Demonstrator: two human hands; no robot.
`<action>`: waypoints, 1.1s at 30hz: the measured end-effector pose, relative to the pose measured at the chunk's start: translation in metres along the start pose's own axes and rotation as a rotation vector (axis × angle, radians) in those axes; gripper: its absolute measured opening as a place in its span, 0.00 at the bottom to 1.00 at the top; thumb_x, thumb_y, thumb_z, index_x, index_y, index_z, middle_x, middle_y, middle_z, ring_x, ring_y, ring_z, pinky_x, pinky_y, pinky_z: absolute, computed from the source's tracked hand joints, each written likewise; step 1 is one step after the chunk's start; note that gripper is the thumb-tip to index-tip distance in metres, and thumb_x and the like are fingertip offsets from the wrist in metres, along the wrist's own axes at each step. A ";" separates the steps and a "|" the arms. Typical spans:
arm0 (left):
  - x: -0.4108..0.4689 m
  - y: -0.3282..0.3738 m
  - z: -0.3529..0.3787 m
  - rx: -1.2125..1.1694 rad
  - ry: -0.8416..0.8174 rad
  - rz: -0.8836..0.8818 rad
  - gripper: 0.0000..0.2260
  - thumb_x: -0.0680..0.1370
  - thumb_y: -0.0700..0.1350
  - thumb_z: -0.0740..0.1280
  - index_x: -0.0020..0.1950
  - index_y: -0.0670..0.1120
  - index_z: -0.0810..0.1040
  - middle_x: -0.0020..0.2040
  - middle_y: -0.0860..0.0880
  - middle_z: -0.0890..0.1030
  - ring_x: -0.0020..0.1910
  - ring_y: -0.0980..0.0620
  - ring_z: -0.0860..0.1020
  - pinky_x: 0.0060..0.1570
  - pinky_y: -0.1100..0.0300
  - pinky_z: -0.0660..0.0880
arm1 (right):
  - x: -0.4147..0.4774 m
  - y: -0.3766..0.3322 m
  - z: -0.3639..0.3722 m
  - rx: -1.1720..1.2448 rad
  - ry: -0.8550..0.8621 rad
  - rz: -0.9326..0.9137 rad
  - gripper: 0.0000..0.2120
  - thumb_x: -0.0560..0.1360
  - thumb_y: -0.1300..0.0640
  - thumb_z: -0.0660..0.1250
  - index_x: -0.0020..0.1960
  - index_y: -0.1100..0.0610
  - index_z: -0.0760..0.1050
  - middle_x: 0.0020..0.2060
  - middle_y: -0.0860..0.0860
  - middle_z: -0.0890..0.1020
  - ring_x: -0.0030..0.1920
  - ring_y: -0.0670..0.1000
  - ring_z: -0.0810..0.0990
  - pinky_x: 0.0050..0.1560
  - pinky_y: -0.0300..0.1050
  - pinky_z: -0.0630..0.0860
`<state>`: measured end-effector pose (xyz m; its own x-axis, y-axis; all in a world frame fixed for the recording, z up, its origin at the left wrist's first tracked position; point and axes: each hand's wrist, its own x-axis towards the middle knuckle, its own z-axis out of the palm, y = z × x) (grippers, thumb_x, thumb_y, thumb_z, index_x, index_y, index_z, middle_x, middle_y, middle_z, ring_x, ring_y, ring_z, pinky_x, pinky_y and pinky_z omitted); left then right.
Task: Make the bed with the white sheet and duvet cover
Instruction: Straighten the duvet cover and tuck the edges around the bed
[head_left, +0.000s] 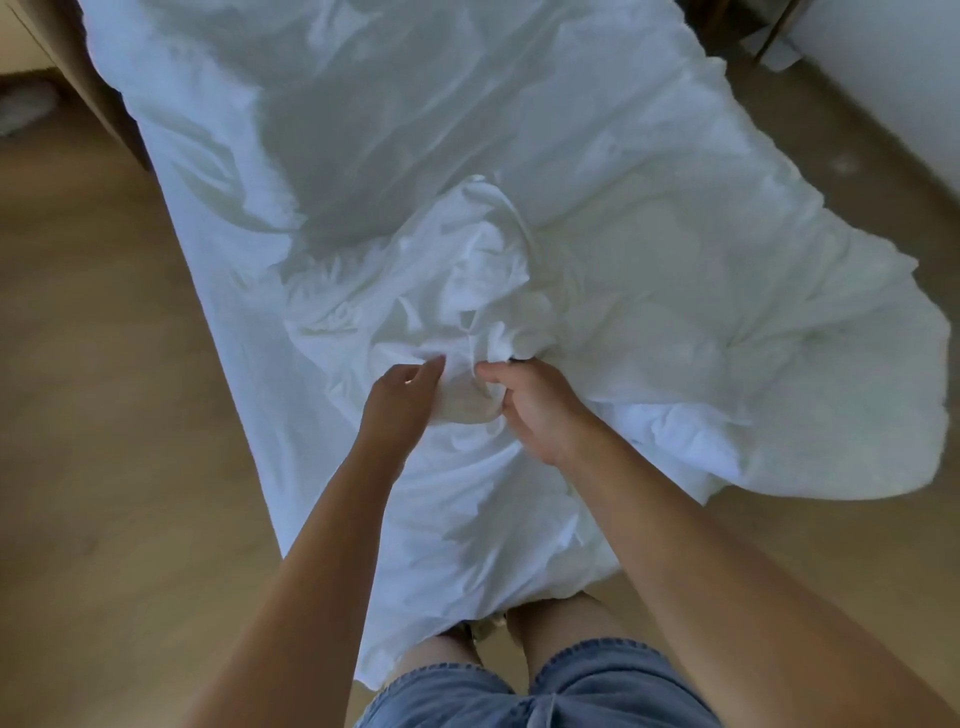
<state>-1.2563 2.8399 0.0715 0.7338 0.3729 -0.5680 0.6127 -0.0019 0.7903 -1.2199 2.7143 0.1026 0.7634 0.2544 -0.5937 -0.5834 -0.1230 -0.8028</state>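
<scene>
The left hand (402, 400) pinches a fold of the crumpled white cloth duvet cover (483, 280), thumb on top, its other fingers hidden beneath. Just right of that pinch, the right hand (535, 410) is curled tight round a bunch of the same cover, which heaps up beyond both grips. Left of them lies the flat white sheet (223, 249). Right of them the puffy white duvet (753, 322) overhangs the bed.

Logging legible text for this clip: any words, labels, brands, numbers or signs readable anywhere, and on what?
None: no text can be read in this view.
The white bedding is plain, with no tag or print showing.
The denim shorts show no label.
The wooden floor carries no markings.
</scene>
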 end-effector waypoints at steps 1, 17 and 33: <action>-0.002 0.001 0.000 -0.046 -0.041 -0.031 0.12 0.77 0.55 0.63 0.47 0.47 0.77 0.48 0.49 0.79 0.43 0.52 0.77 0.42 0.59 0.72 | -0.001 0.001 -0.002 0.001 0.001 -0.001 0.11 0.74 0.62 0.64 0.55 0.60 0.80 0.53 0.57 0.82 0.56 0.57 0.80 0.65 0.57 0.70; -0.040 -0.020 0.011 -0.334 0.046 -0.025 0.13 0.78 0.49 0.63 0.62 0.52 0.68 0.52 0.50 0.78 0.50 0.55 0.77 0.53 0.55 0.71 | -0.023 -0.004 -0.012 0.013 0.003 0.032 0.10 0.76 0.50 0.66 0.50 0.56 0.79 0.49 0.50 0.83 0.57 0.51 0.79 0.65 0.48 0.71; -0.072 -0.023 -0.008 -0.165 0.338 0.188 0.08 0.79 0.45 0.63 0.42 0.44 0.69 0.35 0.48 0.75 0.30 0.55 0.76 0.36 0.53 0.73 | -0.014 0.012 0.002 -0.152 0.165 0.037 0.18 0.75 0.45 0.64 0.50 0.61 0.78 0.54 0.58 0.81 0.55 0.55 0.80 0.63 0.50 0.72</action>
<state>-1.3255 2.8202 0.0961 0.6739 0.6639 -0.3242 0.4014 0.0394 0.9151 -1.2380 2.7109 0.1012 0.7847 0.0879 -0.6136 -0.5729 -0.2753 -0.7720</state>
